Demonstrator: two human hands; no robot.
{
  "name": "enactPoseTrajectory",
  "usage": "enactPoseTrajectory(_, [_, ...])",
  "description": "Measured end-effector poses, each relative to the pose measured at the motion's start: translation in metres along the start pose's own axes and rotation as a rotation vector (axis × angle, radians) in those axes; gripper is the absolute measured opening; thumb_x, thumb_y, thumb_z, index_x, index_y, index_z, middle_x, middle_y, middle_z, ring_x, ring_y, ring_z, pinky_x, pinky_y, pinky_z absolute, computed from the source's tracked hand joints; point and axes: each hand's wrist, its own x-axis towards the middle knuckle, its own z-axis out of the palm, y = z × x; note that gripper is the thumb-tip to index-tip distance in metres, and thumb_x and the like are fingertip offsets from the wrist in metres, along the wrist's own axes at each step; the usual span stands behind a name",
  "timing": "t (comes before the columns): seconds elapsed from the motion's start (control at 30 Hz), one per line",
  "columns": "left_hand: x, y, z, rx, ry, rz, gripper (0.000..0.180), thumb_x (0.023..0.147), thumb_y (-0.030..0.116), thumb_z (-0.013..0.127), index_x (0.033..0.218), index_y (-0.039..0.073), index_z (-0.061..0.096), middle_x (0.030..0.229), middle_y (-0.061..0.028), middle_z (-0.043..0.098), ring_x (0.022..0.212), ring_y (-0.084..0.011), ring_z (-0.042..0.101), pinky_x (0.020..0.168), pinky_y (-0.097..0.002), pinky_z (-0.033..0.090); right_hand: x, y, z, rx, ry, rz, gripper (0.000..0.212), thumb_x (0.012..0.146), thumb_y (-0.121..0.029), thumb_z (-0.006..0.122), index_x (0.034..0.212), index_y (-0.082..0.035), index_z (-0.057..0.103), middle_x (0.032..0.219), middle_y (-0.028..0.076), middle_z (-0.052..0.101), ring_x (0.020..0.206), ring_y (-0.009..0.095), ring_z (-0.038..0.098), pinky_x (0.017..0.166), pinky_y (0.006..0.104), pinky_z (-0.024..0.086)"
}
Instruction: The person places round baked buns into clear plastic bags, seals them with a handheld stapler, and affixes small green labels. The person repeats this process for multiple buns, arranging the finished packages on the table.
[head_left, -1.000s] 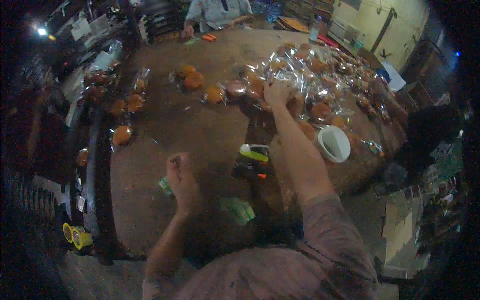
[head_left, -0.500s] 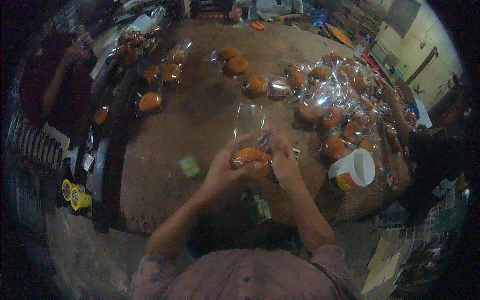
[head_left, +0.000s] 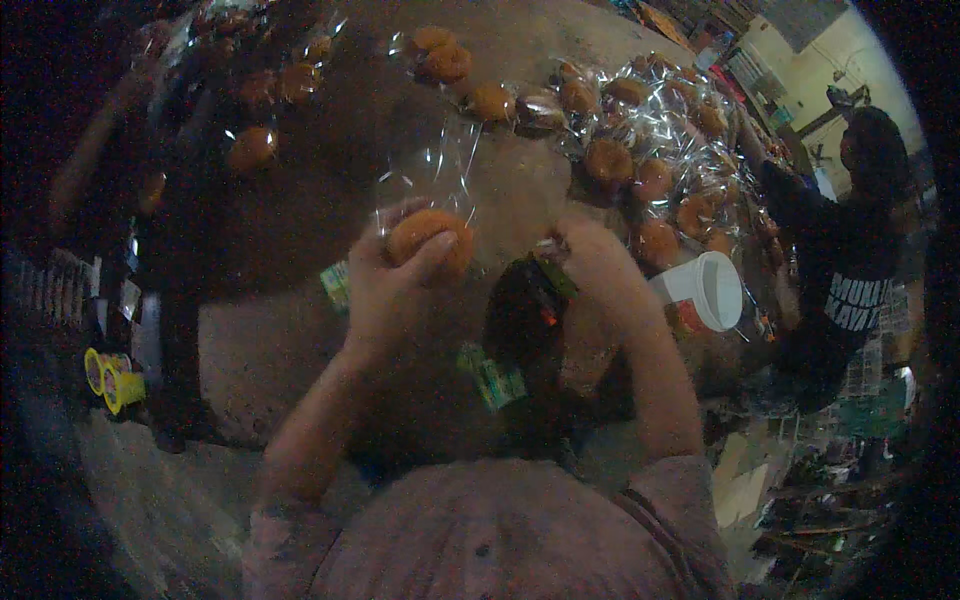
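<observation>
A round orange-brown bun (head_left: 425, 240) lies in my left hand (head_left: 385, 270), inside a clear plastic bag (head_left: 440, 165) whose loose end stretches away past it. My left thumb presses on top of the bun. Apart from it, to the right, my right hand (head_left: 592, 255) has its fingers closed in a pinch; something small and shiny shows at the fingertips, too blurred to name. Just below those fingers is a dark patch with a small orange spot, unclear in kind. A green-and-white packet (head_left: 336, 287) lies beside my left wrist, and another green packet (head_left: 492, 378) sits nearer my body.
Many bagged buns (head_left: 655, 180) are heaped at the right of the brown table (head_left: 270, 330). More bagged buns (head_left: 440, 58) lie farther off and at left. A white tub (head_left: 706, 292) lies tilted by my right forearm. A person in dark clothing (head_left: 855, 230) stands at right.
My hands have parted: the left moved left with the bagged bun, the right moved off it to the right. The view has shifted, bringing the person at right into sight.
</observation>
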Motion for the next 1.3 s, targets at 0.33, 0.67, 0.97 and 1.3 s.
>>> enactPoseTrajectory(0.33, [0.001, 0.003, -0.002, 0.013, -0.001, 0.066, 0.045, 0.086, 0.016, 0.078, 0.122, -0.001, 0.057, 0.109, -0.0108, 0.067, 0.099, -0.0191, 0.067, 0.081, -0.0336, 0.060, -0.011, -0.006, -0.003, -0.269, 0.087, 0.022, 0.052, 0.078, -0.017, 0.073, 0.124, -0.001, 0.056, 0.107, 0.022, 0.067, 0.101, 0.038, 0.065, 0.091, 0.0452, 0.050])
enactPoseTrajectory(0.67, [-0.003, 0.013, 0.002, -0.097, -0.001, 0.028, 0.037, 0.087, 0.013, 0.077, 0.116, -0.001, 0.059, 0.107, -0.0095, 0.068, 0.096, -0.0173, 0.067, 0.081, -0.0332, 0.060, -0.011, 0.016, 0.016, 0.069, 0.807, -0.052, 0.036, 0.099, -0.015, 0.057, 0.132, -0.004, 0.050, 0.111, 0.014, 0.066, 0.096, 0.022, 0.065, 0.086, 0.0361, 0.051])
enactPoseTrajectory(0.97, [-0.002, 0.012, 0.006, -0.115, 0.023, -0.006, 0.040, 0.085, 0.013, 0.079, 0.117, 0.000, 0.060, 0.107, -0.0097, 0.068, 0.097, -0.0168, 0.068, 0.080, -0.0315, 0.060, -0.012, 0.029, 0.041, 0.107, 0.721, 0.004, 0.040, 0.100, -0.014, 0.052, 0.135, 0.002, 0.039, 0.132, 0.021, 0.055, 0.121, 0.027, 0.055, 0.103, 0.0393, 0.042])
enactPoseTrajectory(1.3, [-0.002, 0.002, -0.003, -0.037, -0.205, -0.044, 0.047, 0.081, 0.013, 0.082, 0.121, 0.001, 0.060, 0.114, -0.0090, 0.067, 0.105, -0.0180, 0.065, 0.086, -0.0340, 0.058, -0.013, 0.005, 0.029, -0.242, 0.636, -0.084, 0.032, 0.097, -0.019, 0.059, 0.124, -0.002, 0.055, 0.112, 0.018, 0.065, 0.108, 0.027, 0.062, 0.096, 0.0367, 0.046])
